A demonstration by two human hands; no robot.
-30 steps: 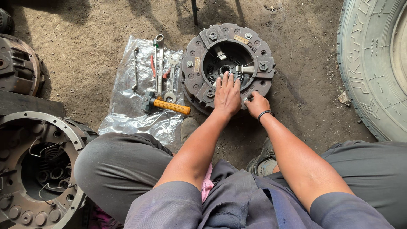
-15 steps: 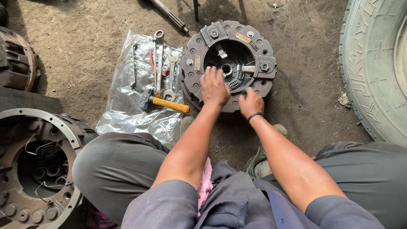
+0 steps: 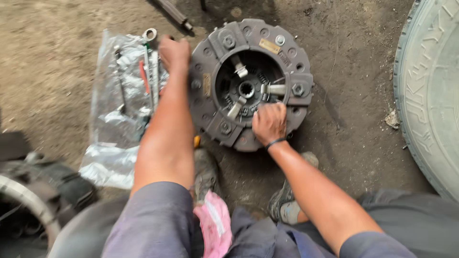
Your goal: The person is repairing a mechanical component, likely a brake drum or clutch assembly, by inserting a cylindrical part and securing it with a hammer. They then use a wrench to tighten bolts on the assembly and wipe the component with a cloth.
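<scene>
Label (image 3: 269,46) — brass, on clutch plate (image 3: 213,86) | right hand (image 3: 269,123) on rim | left hand (image 3: 174,51) near plastic sheet (image 3: 111,114)

Vehicle repair workshop: dirt floor (image 3: 57,57), large tyre (image 3: 430,95), scattered wrenches (image 3: 148,71).

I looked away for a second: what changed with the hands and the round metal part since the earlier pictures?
The left hand left the clutch cover and reached to the tools on the plastic sheet. The right hand slid from the near rim onto the inner edge. The cover, tyre and sheet stayed put.
</scene>
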